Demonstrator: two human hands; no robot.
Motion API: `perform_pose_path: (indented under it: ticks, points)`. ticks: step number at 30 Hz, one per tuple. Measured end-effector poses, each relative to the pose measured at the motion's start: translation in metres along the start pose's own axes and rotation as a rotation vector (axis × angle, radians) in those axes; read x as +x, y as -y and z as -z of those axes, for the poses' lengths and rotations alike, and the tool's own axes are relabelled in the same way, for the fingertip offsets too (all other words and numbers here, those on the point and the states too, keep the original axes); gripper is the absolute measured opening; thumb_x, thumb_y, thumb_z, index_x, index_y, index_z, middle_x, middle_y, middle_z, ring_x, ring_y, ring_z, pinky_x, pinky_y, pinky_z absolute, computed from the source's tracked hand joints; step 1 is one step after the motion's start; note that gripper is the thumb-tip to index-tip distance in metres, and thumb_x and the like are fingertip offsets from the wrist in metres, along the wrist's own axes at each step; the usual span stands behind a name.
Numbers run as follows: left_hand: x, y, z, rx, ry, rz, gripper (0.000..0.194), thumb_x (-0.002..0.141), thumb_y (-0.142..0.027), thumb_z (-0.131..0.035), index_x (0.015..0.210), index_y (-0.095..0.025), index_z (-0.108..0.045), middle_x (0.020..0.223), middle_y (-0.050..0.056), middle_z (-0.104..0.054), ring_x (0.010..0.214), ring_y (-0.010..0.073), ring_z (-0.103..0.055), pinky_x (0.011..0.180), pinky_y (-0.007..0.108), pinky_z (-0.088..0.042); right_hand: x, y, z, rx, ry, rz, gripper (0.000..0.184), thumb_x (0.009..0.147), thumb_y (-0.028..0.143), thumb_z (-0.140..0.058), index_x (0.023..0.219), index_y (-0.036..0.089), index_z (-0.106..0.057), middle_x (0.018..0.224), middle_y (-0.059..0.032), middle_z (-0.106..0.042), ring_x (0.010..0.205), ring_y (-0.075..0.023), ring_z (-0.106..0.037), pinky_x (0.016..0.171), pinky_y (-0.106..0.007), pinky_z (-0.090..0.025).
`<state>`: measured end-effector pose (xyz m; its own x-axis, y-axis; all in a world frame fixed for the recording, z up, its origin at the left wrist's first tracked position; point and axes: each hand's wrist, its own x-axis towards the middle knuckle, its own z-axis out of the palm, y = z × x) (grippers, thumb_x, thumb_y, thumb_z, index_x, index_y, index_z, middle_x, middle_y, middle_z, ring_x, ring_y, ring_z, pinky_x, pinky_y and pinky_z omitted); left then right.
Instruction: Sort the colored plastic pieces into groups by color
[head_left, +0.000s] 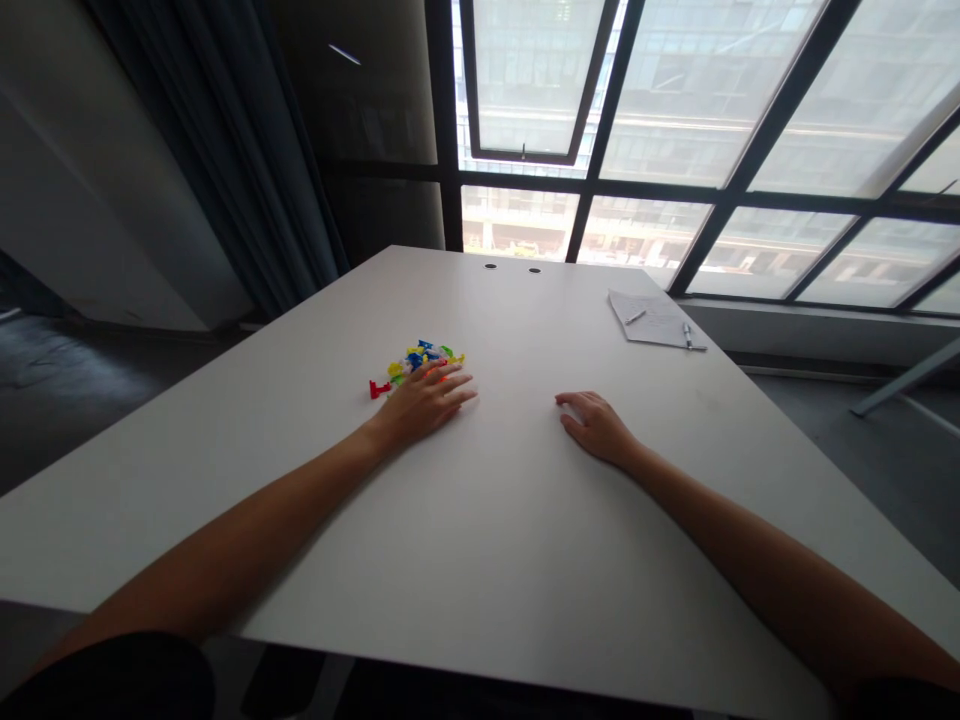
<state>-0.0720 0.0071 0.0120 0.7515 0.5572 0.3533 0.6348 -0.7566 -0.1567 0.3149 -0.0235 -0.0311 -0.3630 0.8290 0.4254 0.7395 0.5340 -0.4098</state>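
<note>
A small heap of bright plastic pieces (424, 360) in yellow, blue, green and orange lies on the white table (525, 520), left of centre. A red piece (379, 389) sits apart at its near left corner. My left hand (424, 403) rests palm down against the heap's near side, holding nothing, and its fingers cover part of the heap. To the right, my right hand (596, 428) lies palm down on the bare tabletop with its fingers lightly curved and nothing in them.
Papers (652, 318) lie at the table's far right, with a dark-capped pen (688, 335) and a small silver pen (635, 317) on them. Two round holes (490, 266) sit near the far edge. Beyond the table are a tall window (675, 100) and a dark curtain (217, 130).
</note>
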Motion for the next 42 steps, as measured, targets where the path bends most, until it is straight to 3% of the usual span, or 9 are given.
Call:
perform_pose_path:
  ticks: [6,9,14,16,21,28,32,35,42]
  points:
    - [0.018,-0.085,0.006,-0.285,0.089,-0.146,0.044,0.107,-0.015,-0.051,0.143,-0.036,-0.068,0.160,0.002,-0.056,0.154,0.0263,-0.045,0.132,0.052,-0.031,-0.001,0.000,-0.004,0.011,-0.043,-0.029,0.050,0.096,0.029,-0.059,0.145,0.020,-0.056,0.121,-0.0124,-0.078,0.118,-0.0316,-0.069,0.106,-0.052,-0.053]
    - [0.022,-0.109,0.014,-0.612,0.183,-0.260,0.039,0.106,-0.035,-0.062,0.145,-0.037,-0.067,0.157,0.003,-0.060,0.151,0.0265,-0.050,0.131,0.049,-0.034,-0.001,0.000,-0.003,0.013,-0.038,-0.022,0.050,0.097,0.030,-0.059,0.145,0.019,-0.055,0.121,-0.0128,-0.078,0.119,-0.0313,-0.069,0.107,-0.051,-0.052]
    - [0.024,-0.079,0.012,-1.080,0.223,-0.028,0.046,0.111,-0.051,-0.046,0.133,-0.022,-0.074,0.118,0.010,-0.081,0.109,0.0221,-0.077,0.097,0.033,-0.060,0.001,-0.002,-0.004,0.015,-0.036,-0.020,0.045,0.100,0.033,-0.056,0.143,0.019,-0.057,0.121,-0.0132,-0.078,0.117,-0.0309,-0.069,0.106,-0.051,-0.052]
    - [0.023,-0.055,0.004,-0.851,0.112,0.077,0.044,0.109,-0.051,-0.050,0.131,-0.021,-0.074,0.123,0.011,-0.079,0.107,0.0217,-0.076,0.094,0.032,-0.060,0.002,-0.002,-0.005,0.006,-0.039,-0.025,0.044,0.100,0.034,-0.056,0.142,0.018,-0.058,0.119,-0.0130,-0.078,0.116,-0.0313,-0.069,0.106,-0.051,-0.052]
    - [0.018,-0.038,-0.015,-0.459,0.091,-0.048,0.038,0.110,-0.036,-0.046,0.137,-0.026,-0.071,0.145,0.009,-0.068,0.135,0.0243,-0.062,0.118,0.041,-0.048,0.002,-0.001,-0.002,-0.056,0.007,0.009,0.036,0.100,0.032,-0.056,0.132,0.019,-0.065,0.120,-0.0133,-0.077,0.119,-0.0318,-0.068,0.108,-0.051,-0.051]
    - [-0.005,-0.141,0.017,-0.567,0.237,-0.225,0.086,0.095,-0.068,-0.066,0.164,-0.020,-0.046,0.171,0.020,-0.034,0.159,0.0426,-0.031,0.131,0.062,-0.025,0.000,0.003,0.003,-0.120,0.074,0.089,0.027,0.098,0.024,-0.057,0.121,0.020,-0.071,0.126,-0.0142,-0.075,0.122,-0.0319,-0.064,0.110,-0.052,-0.048]
    - [-0.013,-0.189,0.050,-1.125,0.371,-0.559,0.066,0.094,-0.065,-0.071,0.150,-0.032,-0.065,0.149,0.008,-0.067,0.141,0.0321,-0.061,0.125,0.040,-0.043,0.001,0.002,0.003,-0.114,0.072,0.101,0.026,0.098,0.023,-0.058,0.119,0.021,-0.072,0.126,-0.0131,-0.075,0.121,-0.0308,-0.064,0.109,-0.052,-0.049]
    - [-0.002,-0.176,0.054,-1.268,0.407,-0.475,0.047,0.102,-0.054,-0.065,0.140,-0.027,-0.072,0.122,0.008,-0.081,0.108,0.0230,-0.078,0.101,0.026,-0.059,0.001,0.004,0.005,-0.132,0.069,0.112,0.024,0.099,0.023,-0.058,0.118,0.021,-0.073,0.125,-0.0123,-0.076,0.120,-0.0297,-0.066,0.108,-0.050,-0.051]
    - [0.035,-0.074,0.001,-0.599,0.020,-0.016,0.034,0.108,-0.040,-0.051,0.129,-0.025,-0.074,0.128,0.009,-0.078,0.119,0.0243,-0.073,0.107,0.039,-0.057,-0.004,0.017,0.002,-0.152,0.045,0.081,0.024,0.099,0.021,-0.057,0.115,0.021,-0.075,0.126,-0.0130,-0.077,0.119,-0.0276,-0.072,0.108,-0.046,-0.055]
